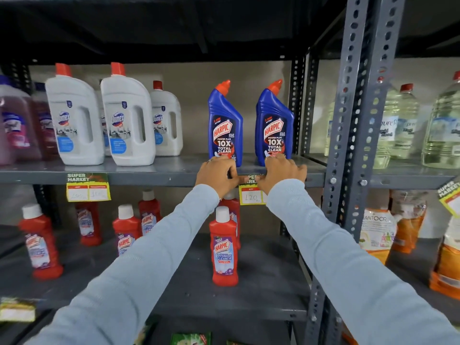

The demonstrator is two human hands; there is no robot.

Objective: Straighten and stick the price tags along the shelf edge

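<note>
Two hands met on the shelf edge [159,178] over a yellow price tag [250,195]. The left hand [216,173] and right hand [281,174] lay flat with fingers pressing the tag's top against the metal, hiding most of its header; only "120" showed below. Another price tag [87,187] hung further left, its figures too faint to read. Two blue Harpic bottles [225,125] stood just behind the hands.

Two Harpic bottles [225,125] stand on the shelf [154,176]; Domex jugs [102,118] at their 9 o'clock. Price tag [251,194] on shelf edge at 6 o'clock, under both hands [251,175].
</note>
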